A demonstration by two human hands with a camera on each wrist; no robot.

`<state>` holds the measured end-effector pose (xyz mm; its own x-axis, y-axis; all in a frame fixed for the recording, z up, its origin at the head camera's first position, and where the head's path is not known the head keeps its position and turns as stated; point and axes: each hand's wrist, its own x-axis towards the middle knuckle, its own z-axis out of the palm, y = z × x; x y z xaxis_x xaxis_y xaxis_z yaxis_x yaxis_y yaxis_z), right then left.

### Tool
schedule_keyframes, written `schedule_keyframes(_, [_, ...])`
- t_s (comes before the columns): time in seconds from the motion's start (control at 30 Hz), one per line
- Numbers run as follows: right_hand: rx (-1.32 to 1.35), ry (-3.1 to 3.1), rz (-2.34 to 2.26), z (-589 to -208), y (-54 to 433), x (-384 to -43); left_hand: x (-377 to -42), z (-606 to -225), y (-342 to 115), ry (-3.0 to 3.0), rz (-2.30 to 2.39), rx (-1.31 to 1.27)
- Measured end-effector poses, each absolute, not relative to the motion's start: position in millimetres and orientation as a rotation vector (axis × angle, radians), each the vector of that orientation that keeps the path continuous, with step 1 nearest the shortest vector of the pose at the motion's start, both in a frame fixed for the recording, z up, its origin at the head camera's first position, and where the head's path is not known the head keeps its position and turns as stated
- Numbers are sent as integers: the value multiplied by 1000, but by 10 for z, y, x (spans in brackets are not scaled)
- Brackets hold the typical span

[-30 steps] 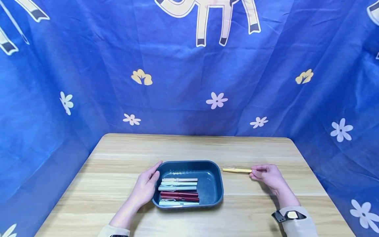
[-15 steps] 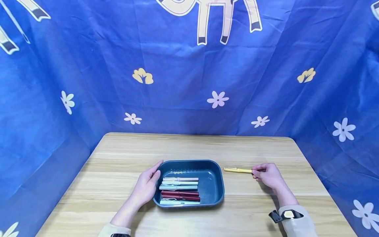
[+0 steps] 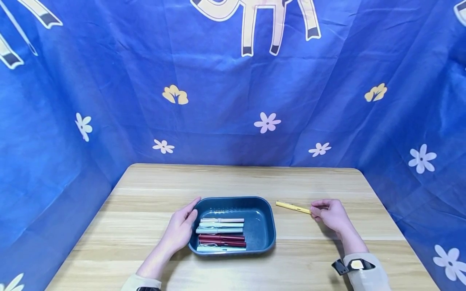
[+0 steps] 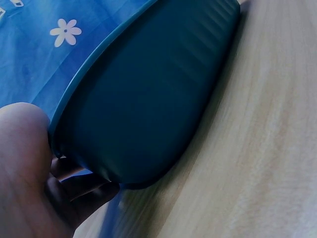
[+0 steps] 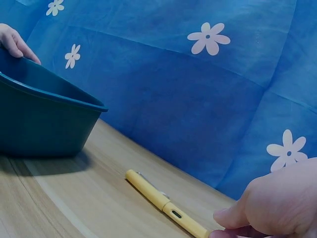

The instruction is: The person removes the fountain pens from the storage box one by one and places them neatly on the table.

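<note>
A dark teal tray (image 3: 263, 226) sits mid-table and holds several pens (image 3: 220, 235) in pale, blue and dark red tones, laid side by side. My left hand (image 3: 180, 230) rests flat against the tray's left rim, fingers straight; the left wrist view shows the tray's outer wall (image 4: 148, 89) against the palm. A yellow pen (image 3: 292, 207) lies on the table right of the tray. My right hand (image 3: 329, 214) pinches its right end with curled fingers. In the right wrist view the yellow pen (image 5: 163, 201) runs from the fingertips (image 5: 233, 220) toward the tray (image 5: 44, 124).
The wooden table (image 3: 236, 182) is ringed by a blue flowered cloth backdrop (image 3: 233, 81) on three sides. A wrist camera strap (image 3: 354, 265) sits on my right sleeve.
The yellow pen's left end has swung a little away from me, so it now lies at a slant. The right hand shifted slightly; the left hand and tray stayed put.
</note>
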<state>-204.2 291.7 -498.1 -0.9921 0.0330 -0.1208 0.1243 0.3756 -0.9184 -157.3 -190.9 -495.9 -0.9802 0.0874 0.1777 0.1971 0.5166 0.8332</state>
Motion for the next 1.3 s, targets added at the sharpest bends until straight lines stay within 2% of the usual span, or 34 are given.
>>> schedule_keyframes(0.47, [73,2535,-1755,-4846,2854,-2030,-1564,-4982,-1913,-2619,-1440,-264])
schedule_keyframes(0.8, [-134,2413,-1885,-4600,2719,-1985,-1576,-4990,-1920,-2629,-1426,-267])
schedule_keyframes(1.3, [-360,2363,-1827,-4261,2319,-1931,-1575,-4996,-1927,-2633,-1440,-263])
